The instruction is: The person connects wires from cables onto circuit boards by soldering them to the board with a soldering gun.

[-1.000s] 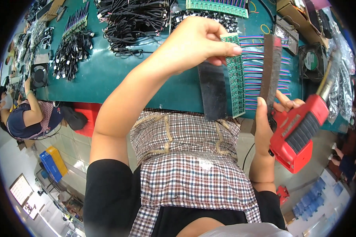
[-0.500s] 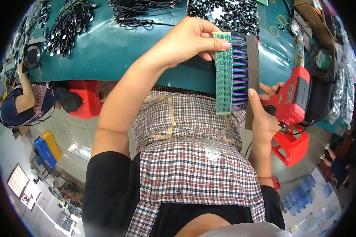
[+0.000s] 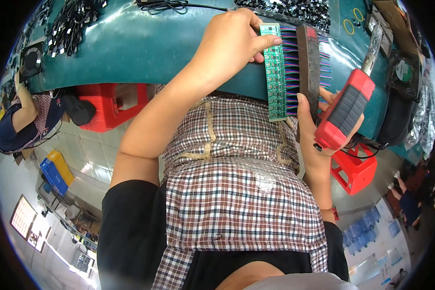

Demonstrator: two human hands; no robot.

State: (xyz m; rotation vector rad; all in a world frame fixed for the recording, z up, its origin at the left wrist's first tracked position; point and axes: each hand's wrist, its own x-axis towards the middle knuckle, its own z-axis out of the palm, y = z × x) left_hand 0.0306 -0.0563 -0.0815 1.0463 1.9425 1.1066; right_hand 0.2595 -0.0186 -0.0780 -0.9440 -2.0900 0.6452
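Note:
My left hand (image 3: 234, 42) pinches the top end of a long green circuit board (image 3: 275, 72) between thumb and fingers. A row of thin coloured wires (image 3: 291, 72) runs from the board's right edge to a dark brown bar (image 3: 308, 72). Wire ends stick out beyond the bar's right side. My right hand (image 3: 319, 137) grips the bar's lower part, its thumb on the near face and fingers partly hidden behind. Across the same palm lies the red and black handle of a soldering iron (image 3: 345, 108), its metal barrel pointing up and away. The board hangs over the table's near edge.
On the green table (image 3: 130, 53) lie bundled black cables (image 3: 75, 24), a pile of small black connectors (image 3: 299, 12) and yellow rings (image 3: 348, 26). Black fans (image 3: 404, 72) stand at both sides. Red stools (image 3: 355, 166) are below. A co-worker (image 3: 26, 118) sits at left.
The board and bar have moved slightly away from me, and the bar has tilted so wire ends show beyond it. The soldering iron has turned in my right hand, its barrel now showing more.

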